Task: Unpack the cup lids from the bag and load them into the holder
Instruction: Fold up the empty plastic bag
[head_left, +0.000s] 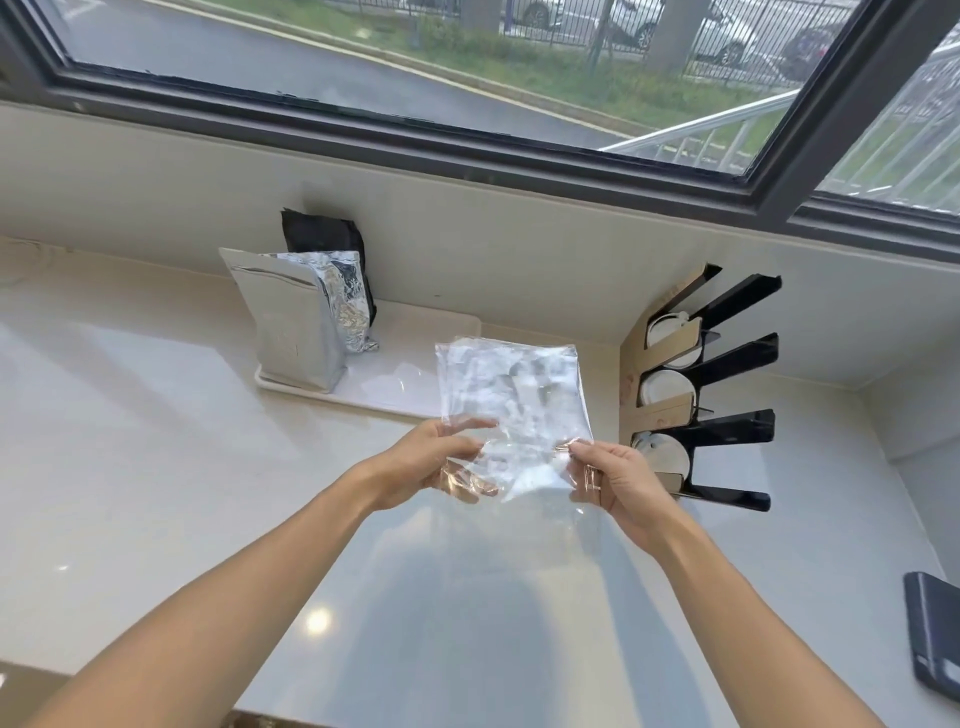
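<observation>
Both forearms reach in from 6 o'clock over a pale glossy counter (156, 467). Dark phone-like slab (935, 634) lies flat at 4 o'clock, near the counter's right edge, well apart from everything else. At centre, both hands hold a clear plastic bag (511, 400) up off the counter. Left hand (436, 465) closed on the bag's lower left corner, thumb on the front face, fingers curled behind the film. Right hand (610, 480) pinches the lower right corner between thumb and forefinger, remaining fingers folded in behind. Bag hangs upward from the grip, flat and crinkled, see-through; whether anything is inside, cannot tell. At 3 o'clock of the bag, just beside the right hand, stands the holder (727, 384): black slanted dividers with tan front panels, set against the wall in the counter's corner. White cup lids (667, 389) sit on edge in its slots, three slots visibly filled, stacked from near to far. At 11 o'clock of the bag, a white tray (395, 384) rests on the counter; a silver foil pouch (291, 327) stands upright at its left end, with a crumpled foil packet (350, 296) and a black pouch (322, 234) just behind it against the wall. Beyond, at 12 o'clock, a dark-framed window (415, 135) looks onto a road, grass, a fence and parked cars.
</observation>
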